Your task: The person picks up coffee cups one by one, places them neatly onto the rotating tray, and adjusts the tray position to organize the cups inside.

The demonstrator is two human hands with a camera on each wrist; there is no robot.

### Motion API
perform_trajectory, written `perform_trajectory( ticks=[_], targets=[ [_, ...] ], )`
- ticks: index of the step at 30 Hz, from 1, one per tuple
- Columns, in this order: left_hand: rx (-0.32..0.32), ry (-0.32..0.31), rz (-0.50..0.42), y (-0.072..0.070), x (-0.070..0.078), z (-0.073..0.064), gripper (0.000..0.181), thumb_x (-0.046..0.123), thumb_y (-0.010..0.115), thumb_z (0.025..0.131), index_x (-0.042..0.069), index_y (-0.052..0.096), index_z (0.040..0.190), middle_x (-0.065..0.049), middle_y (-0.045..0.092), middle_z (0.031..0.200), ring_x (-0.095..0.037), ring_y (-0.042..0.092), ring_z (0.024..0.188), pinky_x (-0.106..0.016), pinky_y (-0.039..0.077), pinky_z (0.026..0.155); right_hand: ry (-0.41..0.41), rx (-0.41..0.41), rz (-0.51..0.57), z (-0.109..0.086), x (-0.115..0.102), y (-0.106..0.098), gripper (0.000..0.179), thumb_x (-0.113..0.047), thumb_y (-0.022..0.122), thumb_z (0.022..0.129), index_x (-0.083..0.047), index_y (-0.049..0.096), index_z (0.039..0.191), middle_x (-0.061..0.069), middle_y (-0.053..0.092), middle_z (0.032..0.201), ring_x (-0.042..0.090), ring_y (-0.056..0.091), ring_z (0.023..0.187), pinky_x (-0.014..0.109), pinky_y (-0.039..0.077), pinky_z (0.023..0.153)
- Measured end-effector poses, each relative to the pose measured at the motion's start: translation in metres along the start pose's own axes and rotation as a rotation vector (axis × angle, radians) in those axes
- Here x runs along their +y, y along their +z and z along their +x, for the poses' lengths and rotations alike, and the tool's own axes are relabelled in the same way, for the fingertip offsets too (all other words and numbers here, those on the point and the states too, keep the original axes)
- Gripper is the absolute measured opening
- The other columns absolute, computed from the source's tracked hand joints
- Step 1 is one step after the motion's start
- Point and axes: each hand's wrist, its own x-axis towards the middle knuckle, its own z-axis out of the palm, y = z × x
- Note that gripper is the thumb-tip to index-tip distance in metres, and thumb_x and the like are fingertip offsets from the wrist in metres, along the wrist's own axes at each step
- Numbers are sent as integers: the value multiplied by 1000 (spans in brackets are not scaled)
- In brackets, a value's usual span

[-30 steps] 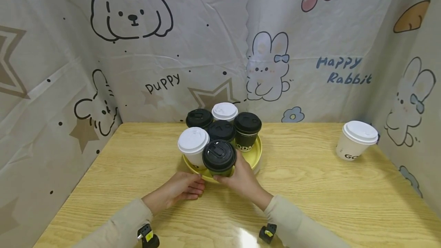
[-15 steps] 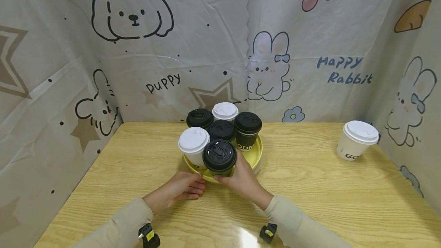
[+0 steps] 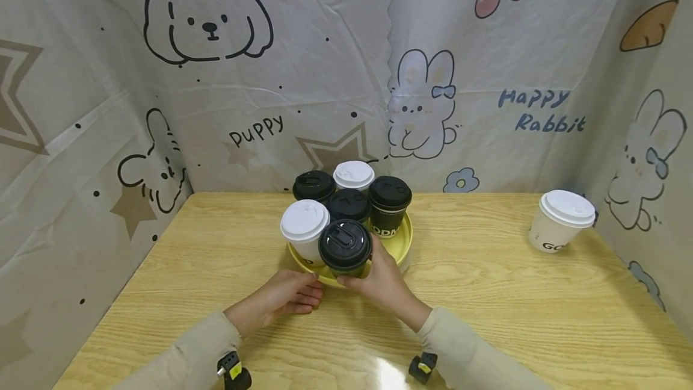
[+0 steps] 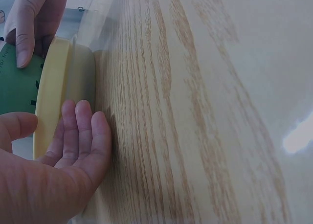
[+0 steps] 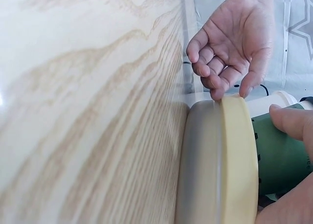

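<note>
In the head view, my right hand [image 3: 383, 283] holds a green paper cup with a black lid [image 3: 345, 247] at the front of a round yellow tray [image 3: 402, 247]. Thumb and fingers lie around the cup's green side [image 5: 279, 153], as the right wrist view shows. My left hand [image 3: 286, 297] pinches the tray's front-left rim, thumb on top and fingers at the outside; the left wrist view has this yellow rim [image 4: 53, 84] up close. Beside the held cup stands a white-lidded cup [image 3: 304, 221]. Behind are a black-lidded cup [image 3: 349, 204] and several others, their lower parts partly hidden.
Far to the right on the wooden table [image 3: 487, 294] stands a white cup with a white lid [image 3: 563, 221]. Printed cloth [image 3: 335, 47] walls in the table's back and sides. The tray sits on a paler base [image 5: 198, 160].
</note>
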Motion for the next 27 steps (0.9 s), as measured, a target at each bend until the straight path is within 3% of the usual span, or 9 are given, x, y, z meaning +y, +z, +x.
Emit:
perform_trajectory(
  ticks=[9, 15, 22, 27],
  targets=[
    [13, -2, 14, 0, 1, 0, 40, 22, 48, 97, -13, 58, 111, -8, 66, 89, -13, 64, 75, -27, 56, 70, 60, -16, -4, -6, -1, -11, 93, -17, 88, 67, -5, 35, 143, 15, 47, 140, 31, 43, 130, 50, 40, 104],
    [44, 0, 46, -10, -1, 3, 38, 24, 51, 95, -10, 61, 108, -8, 67, 89, -13, 65, 76, -26, 56, 69, 87, -33, -29, -16, -1, -29, 91, -19, 85, 71, -4, 33, 145, 13, 46, 142, 30, 41, 133, 50, 37, 105],
    [138, -3, 6, -25, 0, 7, 33, 22, 52, 95, -8, 61, 105, -6, 66, 85, -12, 65, 73, -25, 55, 66, 89, -39, -85, -29, -3, -57, 89, -27, 82, 76, -6, 31, 147, 13, 39, 148, 35, 32, 138, 56, 28, 110],
    [177, 0, 27, -31, 1, 9, 36, 23, 52, 95, -9, 62, 107, -8, 67, 89, -14, 65, 75, -26, 55, 67, 66, -11, -129, -34, -1, -74, 89, -30, 81, 77, -4, 31, 146, 16, 37, 149, 38, 31, 138, 58, 27, 109]
  ],
)
